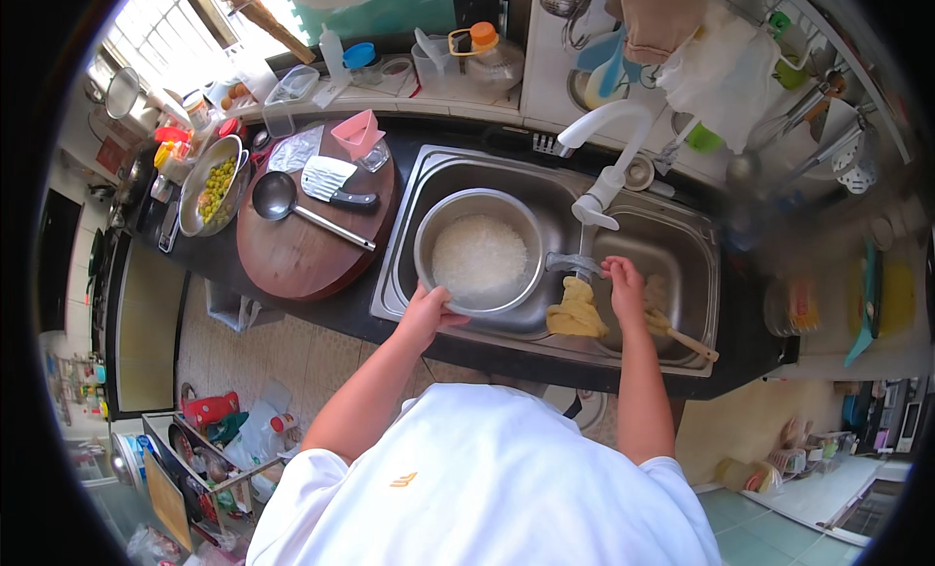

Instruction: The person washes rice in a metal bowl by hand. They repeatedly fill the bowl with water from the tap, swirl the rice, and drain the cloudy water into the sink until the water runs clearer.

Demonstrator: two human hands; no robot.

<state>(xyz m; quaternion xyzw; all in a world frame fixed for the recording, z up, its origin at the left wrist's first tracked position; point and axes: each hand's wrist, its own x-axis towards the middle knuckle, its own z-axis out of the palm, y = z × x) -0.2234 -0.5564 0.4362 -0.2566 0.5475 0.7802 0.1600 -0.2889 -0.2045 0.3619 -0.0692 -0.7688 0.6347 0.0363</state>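
Observation:
My left hand [429, 316] grips the near rim of a round metal pot [422, 255] in the left sink basin [559, 233]. White rice grains [478, 255] lie in the pot, apparently under cloudy water. My right hand [625, 285] is over the right basin [687, 274], near the divider, with its fingers bent. Its fingertips are beside a grey strip-like item [573, 263] on the divider; whether they touch it is unclear. A yellow cloth [577, 310] hangs over the divider's near end. Above stands a white faucet [605, 182].
A round wooden chopping board [307, 266] left of the sink bears a ladle [276, 197] and a wavy-bladed cutter [329, 179]. Beyond it is a metal bowl of green pieces [217, 190]. A wooden-handled brush [683, 337] rests in the right basin. Utensils hang on the wall at right.

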